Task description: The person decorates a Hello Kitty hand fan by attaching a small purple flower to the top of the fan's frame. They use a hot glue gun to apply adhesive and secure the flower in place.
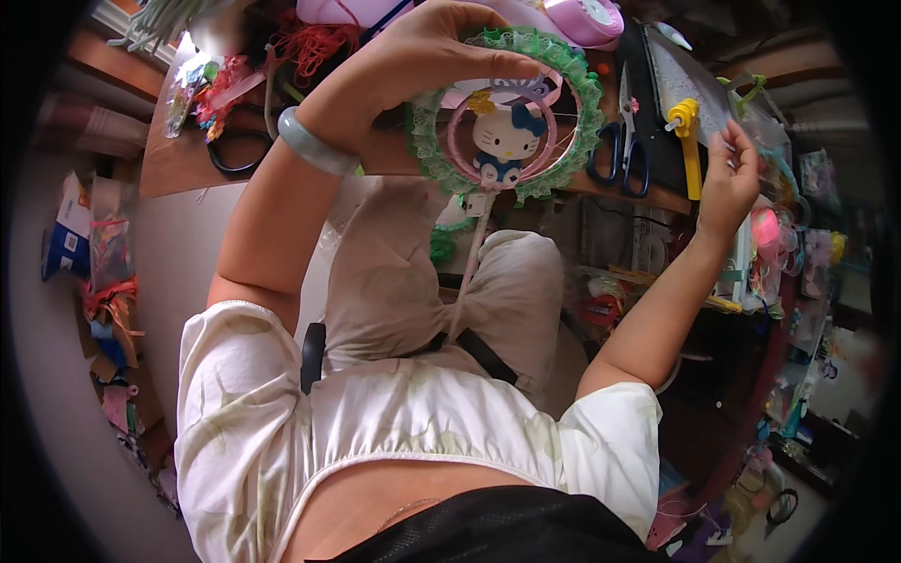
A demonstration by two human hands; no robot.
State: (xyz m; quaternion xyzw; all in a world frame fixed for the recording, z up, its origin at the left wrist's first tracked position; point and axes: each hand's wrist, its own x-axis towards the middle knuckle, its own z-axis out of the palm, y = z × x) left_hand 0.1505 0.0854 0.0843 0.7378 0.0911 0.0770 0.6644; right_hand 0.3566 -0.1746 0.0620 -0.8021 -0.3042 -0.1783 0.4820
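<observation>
Above my lap, my left hand (436, 53) grips the upper left of a round wand head (595, 105) trimmed with green and white lace ruffle. Within it, a pink inner ring (457, 148) frames a Hello Kitty figure (503, 144) with a blue bow, a yellow flower and a lilac crown. A pale stick (470, 271) runs from the ring down between my knees. Off to the right, my right hand (733, 172) has bent fingers beside a yellow tool (692, 151), which looks like a hot-glue gun. Whether anything thin is between those fingers, I cannot tell.
Blue-handled scissors (625, 151) lie on the wooden desk (169, 151), left of a grey board (690, 77). Red cords (320, 49), a ribbon roll (584, 17) and a dark loop handle (239, 155) are also there. Craft supplies hang at the right.
</observation>
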